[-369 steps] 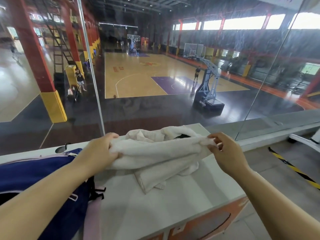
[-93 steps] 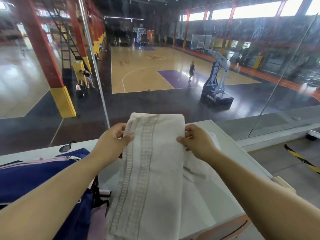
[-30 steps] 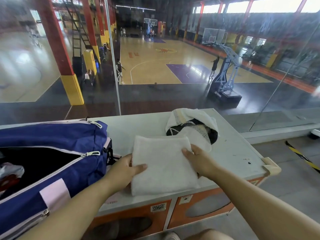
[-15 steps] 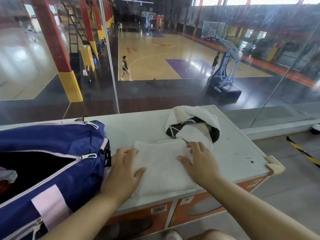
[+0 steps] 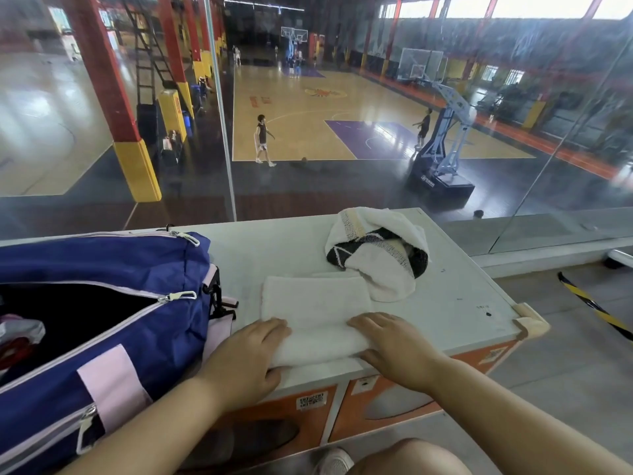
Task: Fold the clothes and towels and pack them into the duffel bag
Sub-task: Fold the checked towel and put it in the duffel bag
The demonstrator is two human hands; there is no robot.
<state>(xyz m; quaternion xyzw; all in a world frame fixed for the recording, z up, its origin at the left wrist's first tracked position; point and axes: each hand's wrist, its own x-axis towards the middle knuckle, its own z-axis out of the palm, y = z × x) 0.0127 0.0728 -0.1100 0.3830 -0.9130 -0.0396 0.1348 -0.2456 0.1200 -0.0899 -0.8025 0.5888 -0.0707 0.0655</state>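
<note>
A white towel (image 5: 315,303), folded into a flat rectangle, lies on the pale tabletop (image 5: 455,296) in front of me. My left hand (image 5: 246,358) holds its near left edge, fingers on top and thumb below. My right hand (image 5: 394,347) grips the near right edge the same way, and that edge is slightly lifted. Behind the towel sits a loose heap of white towel and dark patterned cloth (image 5: 376,252). The blue duffel bag (image 5: 113,265) with pink trim stands on the left, unzipped, with some clothing inside at its far left.
The table is an orange-fronted cabinet whose right corner carries a foam guard (image 5: 531,325). A glass wall (image 5: 342,186) rises just behind the table, overlooking a basketball court with people. On the right the floor drops away, marked with yellow-black tape (image 5: 596,310).
Both hands slid from the middle of the folded towel back to its near edge and closed on it. The bag and the heap have not moved.
</note>
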